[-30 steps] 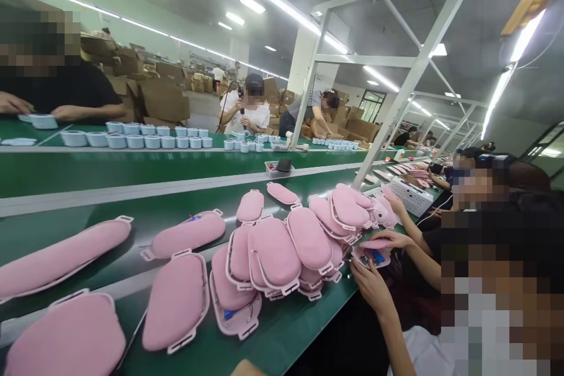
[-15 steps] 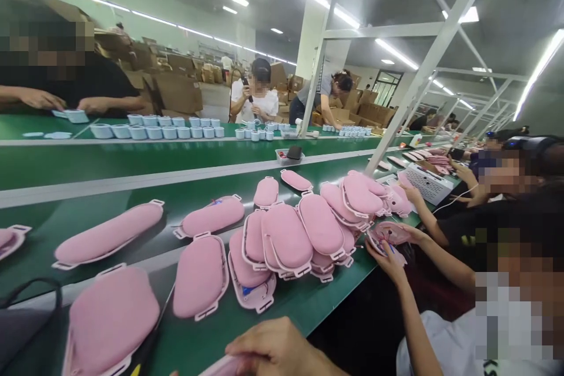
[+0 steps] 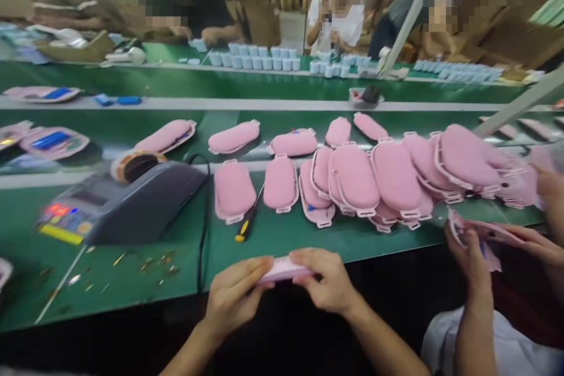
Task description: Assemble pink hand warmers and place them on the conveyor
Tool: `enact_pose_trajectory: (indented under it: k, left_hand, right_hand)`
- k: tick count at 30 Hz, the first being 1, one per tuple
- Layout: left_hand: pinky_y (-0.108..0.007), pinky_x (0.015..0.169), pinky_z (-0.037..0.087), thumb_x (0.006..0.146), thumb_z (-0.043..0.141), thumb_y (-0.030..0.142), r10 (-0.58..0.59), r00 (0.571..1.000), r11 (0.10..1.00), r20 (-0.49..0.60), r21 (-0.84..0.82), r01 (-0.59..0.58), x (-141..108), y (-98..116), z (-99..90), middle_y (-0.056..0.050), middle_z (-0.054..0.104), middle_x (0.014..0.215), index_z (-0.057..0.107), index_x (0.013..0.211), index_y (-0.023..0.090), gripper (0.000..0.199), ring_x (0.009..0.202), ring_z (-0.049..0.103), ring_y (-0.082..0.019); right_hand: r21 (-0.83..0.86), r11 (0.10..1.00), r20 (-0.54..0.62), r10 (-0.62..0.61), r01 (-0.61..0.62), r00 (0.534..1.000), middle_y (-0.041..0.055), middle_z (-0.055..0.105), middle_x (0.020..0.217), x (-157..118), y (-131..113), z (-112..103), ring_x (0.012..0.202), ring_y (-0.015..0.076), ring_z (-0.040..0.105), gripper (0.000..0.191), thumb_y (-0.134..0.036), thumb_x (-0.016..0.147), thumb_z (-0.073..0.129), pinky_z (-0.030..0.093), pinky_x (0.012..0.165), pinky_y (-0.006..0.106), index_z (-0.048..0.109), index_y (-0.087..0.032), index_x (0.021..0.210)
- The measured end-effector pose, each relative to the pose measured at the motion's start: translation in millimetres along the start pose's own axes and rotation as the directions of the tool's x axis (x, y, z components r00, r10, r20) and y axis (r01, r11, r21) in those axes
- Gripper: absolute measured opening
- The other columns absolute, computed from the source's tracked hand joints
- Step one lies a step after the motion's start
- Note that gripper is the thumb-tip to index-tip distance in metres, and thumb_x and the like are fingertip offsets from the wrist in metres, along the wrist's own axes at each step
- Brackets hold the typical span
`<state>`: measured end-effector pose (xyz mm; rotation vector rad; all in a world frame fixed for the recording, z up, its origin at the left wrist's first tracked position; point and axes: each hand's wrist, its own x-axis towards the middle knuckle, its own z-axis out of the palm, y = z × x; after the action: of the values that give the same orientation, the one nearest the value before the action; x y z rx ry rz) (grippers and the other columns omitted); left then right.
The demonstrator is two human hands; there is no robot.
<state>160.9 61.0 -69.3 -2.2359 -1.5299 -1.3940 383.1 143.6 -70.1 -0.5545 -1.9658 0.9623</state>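
A pink padded piece (image 3: pixel 285 269) is held level between both hands, just off the bench's front edge. My left hand (image 3: pixel 240 291) pinches its left end, with the thumb below and fingers on top. My right hand (image 3: pixel 326 279) grips the other end in the same way. Beyond them a screwdriver (image 3: pixel 245 226) with a black and yellow handle lies on the green bench (image 3: pixel 229 247). Two pink padded pieces, one on the left (image 3: pixel 234 190) and one on the right (image 3: pixel 281 183), lie near its tip.
A grey tape dispenser (image 3: pixel 145 205) with lit buttons stands at left, its black cable beside it. Small scraps litter the bench in front. Pink pieces are heaped (image 3: pixel 352 179) at right, where a co-worker's hands (image 3: pixel 473 252) hold an opened one. Blue cups (image 3: pixel 264 61) line the far bench.
The head view has swung left and down, bringing the tape dispenser into sight. My left hand, barely visible before, now shows fully on the pink piece along with my right hand.
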Motion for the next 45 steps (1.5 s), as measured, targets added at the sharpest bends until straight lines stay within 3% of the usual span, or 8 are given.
enact_pose_trajectory:
  k: [11,17,21,24,28,32,37,45]
  left_hand:
    - [-0.050,0.085,0.077,0.113,0.040,0.038,-0.066,0.956,0.972,0.287,0.233,-0.003,28.3,25.9,-14.4,-0.004,0.084,0.111,0.075,0.119,0.023,0.038,0.096,0.084,-0.026]
    - [-0.040,0.080,0.076,0.110,0.053,0.032,-0.060,0.989,0.965,0.136,0.259,0.023,12.1,36.7,10.4,0.001,0.085,0.097,0.076,0.114,0.026,0.025,0.081,0.083,-0.018]
    - [-0.029,0.067,0.072,0.112,0.044,0.041,-0.109,0.966,0.973,0.235,0.225,0.055,25.6,12.8,5.8,0.001,0.085,0.094,0.077,0.112,0.028,0.035,0.079,0.083,-0.017]
    - [-0.012,0.050,0.059,0.113,0.039,0.042,-0.092,0.918,0.991,0.386,0.126,0.047,53.0,-19.2,2.5,0.007,0.082,0.078,0.077,0.106,0.028,0.041,0.063,0.079,-0.007]
    - [-0.013,0.065,0.066,0.111,0.039,0.053,-0.047,0.860,0.999,0.508,0.038,0.032,69.4,-30.9,-3.6,0.005,0.085,0.104,0.075,0.117,0.030,0.043,0.085,0.083,-0.010]
    - [-0.044,0.091,0.073,0.103,0.037,0.074,-0.078,0.882,0.983,0.465,0.182,-0.009,51.2,4.3,-14.5,-0.007,0.080,0.126,0.068,0.132,0.021,0.068,0.113,0.080,-0.028]
    - [-0.034,0.089,0.073,0.109,0.054,0.032,-0.040,0.975,0.969,0.219,0.248,-0.015,22.1,24.9,-9.3,-0.001,0.084,0.110,0.074,0.116,0.019,0.025,0.101,0.083,-0.021]
    - [-0.034,0.090,0.070,0.092,0.075,0.006,0.024,0.999,0.979,0.042,0.203,-0.032,12.4,16.0,8.3,-0.007,0.084,0.102,0.075,0.111,0.013,0.020,0.097,0.082,-0.020]
  right_hand:
    - [-0.032,0.995,-0.072,-0.096,0.094,0.993,0.0120,0.078,0.130,-23.1,2.7,10.7,0.123,0.0256,0.075,0.041,-0.019,0.105,0.061,0.067,0.103,0.044,0.064,-0.026,0.145]
    - [-0.047,0.990,-0.110,-0.134,0.129,0.985,0.0075,0.081,0.121,-19.0,13.3,16.8,0.116,0.0228,0.078,0.041,-0.013,0.103,0.061,0.067,0.099,0.040,0.068,-0.028,0.140]
    - [-0.094,0.985,-0.002,-0.146,0.145,0.989,0.0121,0.075,0.134,-18.8,16.3,3.9,0.126,0.0247,0.073,0.049,-0.029,0.101,0.073,0.065,0.104,0.042,0.062,-0.026,0.148]
    - [-0.380,0.897,0.064,-0.219,0.227,0.974,0.0121,0.063,0.153,-24.2,21.9,-4.9,0.150,0.0313,0.052,0.055,-0.031,0.092,0.083,0.054,0.117,0.050,0.066,-0.032,0.144]
    - [-0.579,0.782,0.042,-0.253,0.230,0.967,0.0038,0.073,0.140,-25.0,32.6,-7.9,0.148,0.0262,0.053,0.040,-0.017,0.095,0.076,0.036,0.128,0.049,0.072,-0.036,0.131]
    - [-0.359,0.918,0.046,-0.163,0.168,0.986,0.0055,0.080,0.125,-15.0,33.6,-6.1,0.125,0.0242,0.071,0.028,-0.033,0.101,0.074,0.048,0.117,0.046,0.071,-0.028,0.128]
    - [-0.257,0.957,-0.030,-0.151,0.138,0.988,0.0079,0.081,0.116,-0.4,25.8,4.2,0.111,0.0245,0.076,0.025,-0.031,0.102,0.072,0.055,0.107,0.047,0.071,-0.026,0.127]
    - [-0.126,0.982,-0.120,-0.155,0.140,0.981,0.0062,0.080,0.099,9.3,25.9,18.0,0.088,0.0231,0.076,0.014,-0.025,0.097,0.077,0.058,0.078,0.040,0.073,-0.025,0.110]
